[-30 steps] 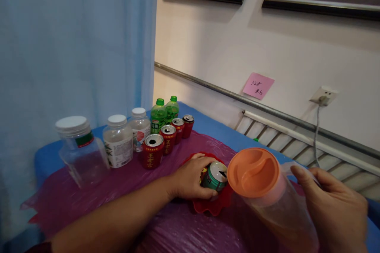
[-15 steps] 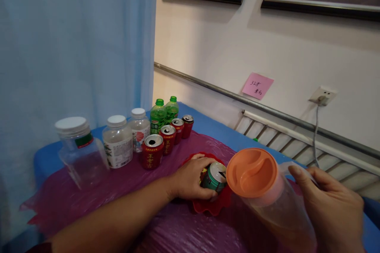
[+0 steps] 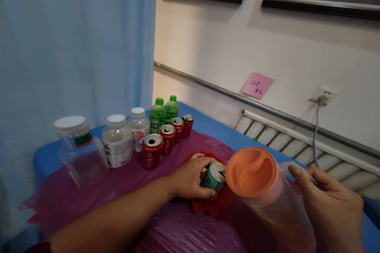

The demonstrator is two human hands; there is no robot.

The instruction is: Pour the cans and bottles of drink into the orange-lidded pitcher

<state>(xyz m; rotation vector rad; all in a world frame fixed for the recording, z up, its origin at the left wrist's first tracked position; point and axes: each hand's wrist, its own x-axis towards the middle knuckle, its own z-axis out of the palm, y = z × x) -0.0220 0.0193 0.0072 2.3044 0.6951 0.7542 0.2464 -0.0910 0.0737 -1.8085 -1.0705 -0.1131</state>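
My left hand (image 3: 192, 178) is wrapped round a green can (image 3: 214, 176), which stands tilted over a red scalloped dish (image 3: 208, 206). On the right, my right hand (image 3: 332, 201) grips the handle of a clear pitcher (image 3: 285, 217) with an orange lid (image 3: 251, 172). The pitcher leans left and holds some brownish liquid. Its lid edge is right beside the can's top opening; whether liquid flows between them cannot be made out. The can's lower part is hidden by my fingers.
Red cans (image 3: 152, 151) stand in a row behind my left forearm, beside clear jars (image 3: 117, 142) with white lids and green bottles (image 3: 158, 116). Purple plastic (image 3: 166, 225) covers part of the blue table (image 3: 204, 116). A radiator (image 3: 276, 138) runs along the wall.
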